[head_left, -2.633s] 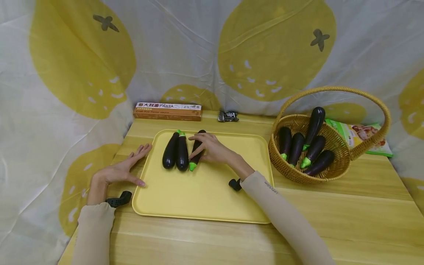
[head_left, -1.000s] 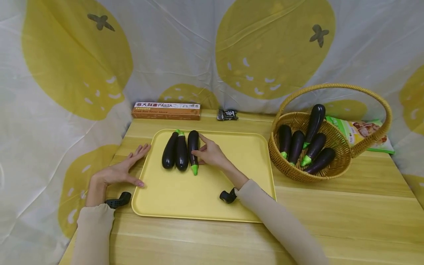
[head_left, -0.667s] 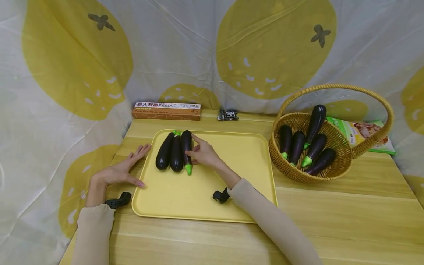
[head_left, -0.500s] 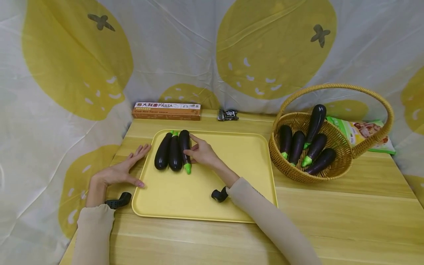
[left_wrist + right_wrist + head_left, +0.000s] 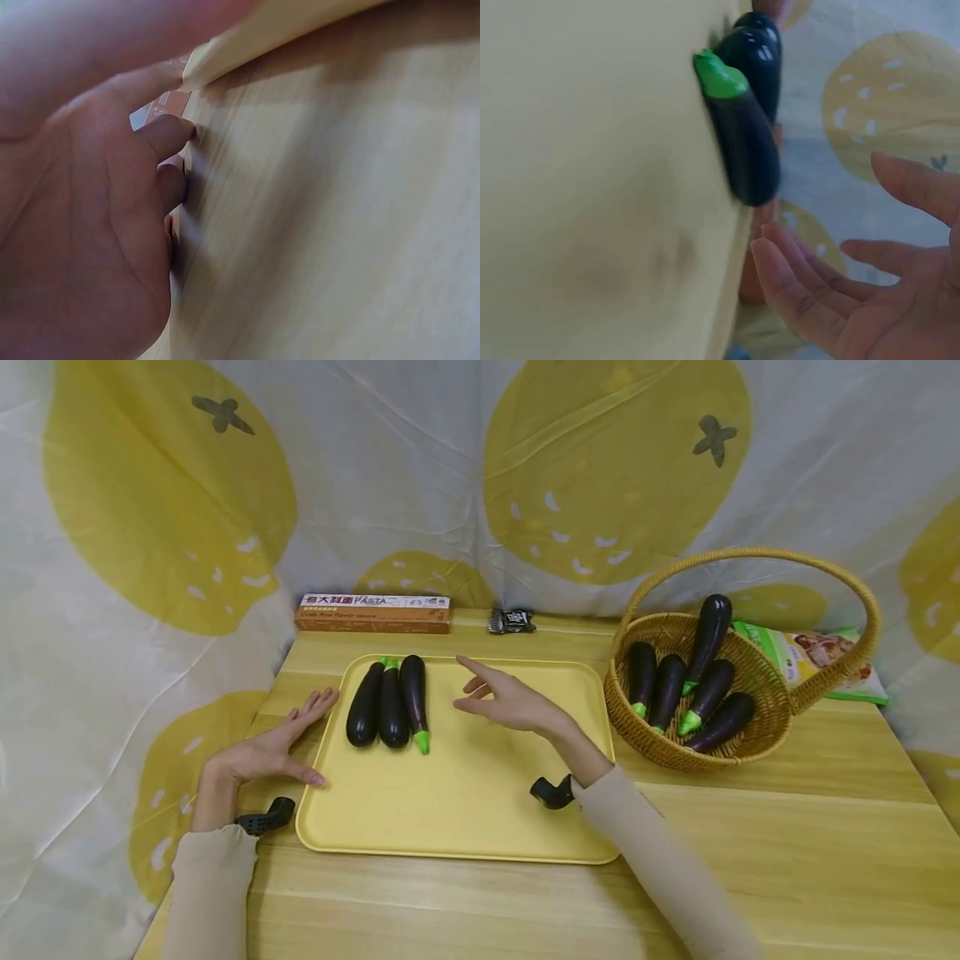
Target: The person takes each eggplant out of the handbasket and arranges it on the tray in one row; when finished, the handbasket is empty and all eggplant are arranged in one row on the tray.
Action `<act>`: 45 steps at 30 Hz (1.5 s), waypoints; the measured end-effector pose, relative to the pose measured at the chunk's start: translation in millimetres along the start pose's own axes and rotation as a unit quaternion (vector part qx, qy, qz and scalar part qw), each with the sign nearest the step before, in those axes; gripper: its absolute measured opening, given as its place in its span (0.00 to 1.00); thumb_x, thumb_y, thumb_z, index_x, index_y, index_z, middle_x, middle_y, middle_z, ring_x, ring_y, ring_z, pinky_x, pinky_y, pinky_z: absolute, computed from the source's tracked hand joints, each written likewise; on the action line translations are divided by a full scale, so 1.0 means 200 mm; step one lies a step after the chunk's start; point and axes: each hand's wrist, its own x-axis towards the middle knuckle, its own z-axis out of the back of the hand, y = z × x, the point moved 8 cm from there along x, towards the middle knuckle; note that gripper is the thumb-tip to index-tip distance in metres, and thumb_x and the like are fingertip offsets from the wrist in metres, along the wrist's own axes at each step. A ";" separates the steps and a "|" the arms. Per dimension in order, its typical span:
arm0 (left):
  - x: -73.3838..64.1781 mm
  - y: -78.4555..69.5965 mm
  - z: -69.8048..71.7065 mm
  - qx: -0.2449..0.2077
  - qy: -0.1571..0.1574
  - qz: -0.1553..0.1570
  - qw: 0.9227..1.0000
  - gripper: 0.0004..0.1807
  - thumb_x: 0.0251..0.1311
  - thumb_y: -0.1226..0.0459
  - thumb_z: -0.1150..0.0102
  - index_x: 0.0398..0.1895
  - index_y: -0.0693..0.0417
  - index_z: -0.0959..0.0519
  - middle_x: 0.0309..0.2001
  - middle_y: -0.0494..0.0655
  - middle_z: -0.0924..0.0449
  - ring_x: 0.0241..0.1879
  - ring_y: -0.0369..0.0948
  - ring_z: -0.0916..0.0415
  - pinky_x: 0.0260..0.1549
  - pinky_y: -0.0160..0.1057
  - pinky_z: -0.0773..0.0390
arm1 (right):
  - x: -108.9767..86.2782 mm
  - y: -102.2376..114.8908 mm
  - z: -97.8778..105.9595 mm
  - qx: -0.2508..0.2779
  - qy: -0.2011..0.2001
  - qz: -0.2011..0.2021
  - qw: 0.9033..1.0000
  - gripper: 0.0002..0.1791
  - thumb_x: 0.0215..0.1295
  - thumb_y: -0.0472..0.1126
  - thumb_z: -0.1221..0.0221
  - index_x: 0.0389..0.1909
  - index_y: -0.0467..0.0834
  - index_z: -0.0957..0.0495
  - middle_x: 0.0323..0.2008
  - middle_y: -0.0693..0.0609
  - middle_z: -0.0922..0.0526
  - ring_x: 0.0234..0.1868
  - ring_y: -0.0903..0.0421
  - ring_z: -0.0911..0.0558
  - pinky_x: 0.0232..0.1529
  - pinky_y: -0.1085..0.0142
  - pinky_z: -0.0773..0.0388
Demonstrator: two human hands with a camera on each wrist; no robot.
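Three dark eggplants with green stems lie side by side at the left of the yellow tray [image 5: 450,827]. The rightmost eggplant [image 5: 413,693] has its stem toward the front; the middle eggplant [image 5: 393,710] and left eggplant [image 5: 364,710] have theirs toward the back. My right hand [image 5: 517,697] hovers over the tray to the right of them, fingers apart and holding nothing. In the right wrist view its fingers spread near the rightmost eggplant [image 5: 742,142]. My left hand [image 5: 266,752] rests at the tray's left edge, fingers spread, thumb on the rim.
A wicker basket [image 5: 776,747] with a tall handle stands at the right, several eggplants inside it. Behind it lies a green snack bag [image 5: 817,660]. A pasta box [image 5: 373,614] and a small black packet [image 5: 512,620] sit along the back by the curtain.
My right hand set the rightmost eggplant beside the other two and pushed the row left. It has now let go and moved right. My left hand stays in place.
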 end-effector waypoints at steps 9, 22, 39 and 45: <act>-0.04 0.02 0.00 -0.017 -0.007 -0.001 1.000 0.71 0.49 0.63 0.19 0.86 0.43 0.63 0.85 0.53 0.80 0.81 0.58 0.88 0.71 0.76 0.81 | -0.47 0.04 0.48 -0.031 -0.093 0.038 0.995 0.36 0.79 0.48 0.44 0.83 0.54 0.45 0.70 0.44 0.28 0.71 0.43 0.27 0.70 0.43 0.27; -0.05 0.02 0.00 -0.028 -0.003 -0.005 1.000 0.70 0.50 0.64 0.20 0.86 0.43 0.63 0.85 0.53 0.81 0.81 0.56 0.89 0.70 0.76 0.83 | -0.87 -0.43 1.12 -0.056 -0.287 -0.114 0.949 0.38 0.78 0.58 0.47 0.83 0.60 0.48 0.71 0.38 0.32 0.64 0.54 0.25 0.51 0.74 0.25; -0.01 0.00 0.00 -0.015 -0.001 -0.004 1.000 0.70 0.49 0.64 0.19 0.86 0.42 0.63 0.85 0.53 0.80 0.81 0.58 0.88 0.70 0.77 0.81 | -0.87 -0.78 1.33 0.074 -0.435 -0.241 0.864 0.39 0.72 0.43 0.37 0.80 0.58 0.42 0.78 0.38 0.37 0.75 0.43 0.32 0.59 0.64 0.24; 0.00 -0.01 -0.01 -0.029 0.004 -0.017 0.999 0.70 0.50 0.65 0.20 0.86 0.42 0.64 0.85 0.52 0.80 0.82 0.54 0.88 0.75 0.63 0.84 | -0.85 -0.80 1.32 0.062 -0.455 -0.235 0.857 0.39 0.70 0.39 0.35 0.78 0.56 0.38 0.70 0.43 0.29 0.48 0.64 0.25 0.40 0.74 0.29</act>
